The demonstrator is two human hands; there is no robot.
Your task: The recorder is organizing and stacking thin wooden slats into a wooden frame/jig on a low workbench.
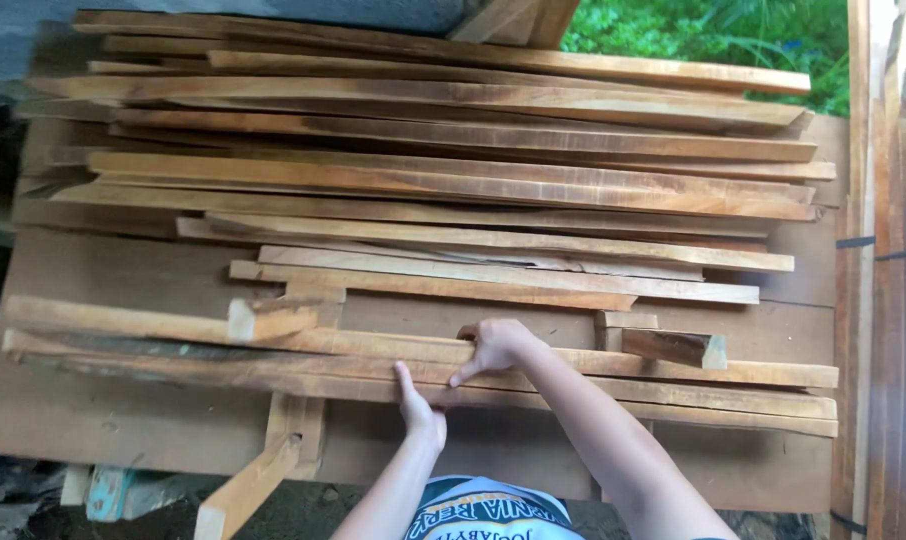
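Left hand: your left hand (419,408) rests against the near edge of the long, rough-sawn brown wooden strips (613,385) lying closest to you, thumb up over the top, fingers tucked under where you cannot see them. Whether it truly clamps a strip cannot be told.
Right hand: your right hand (493,346) lies on top of the same strips, fingers curled over the far edge of one, index finger pointing down at the next strip. It presses rather than closes around anything.
Hands together: they sit just beside each other, left nearer you, right a little farther in and to the right.
Near strips: they run left to right along the front of the wide, flat, dark brown board surface (123,270), stacked tight and touching.
Short offcuts: a small pale-ended wooden block (673,346) lies just right of your right hand; another short stub (273,318) lies on the strips to the left.
Far pile: a loose heap of long orange-brown wooden slats (453,170) covers the back half of the board.
Below: a pale wooden leg piece (248,485) slants down under the front edge.
Right side: upright planks (888,250) stand along the edge.
Beyond: green foliage (713,30) shows at the top right.
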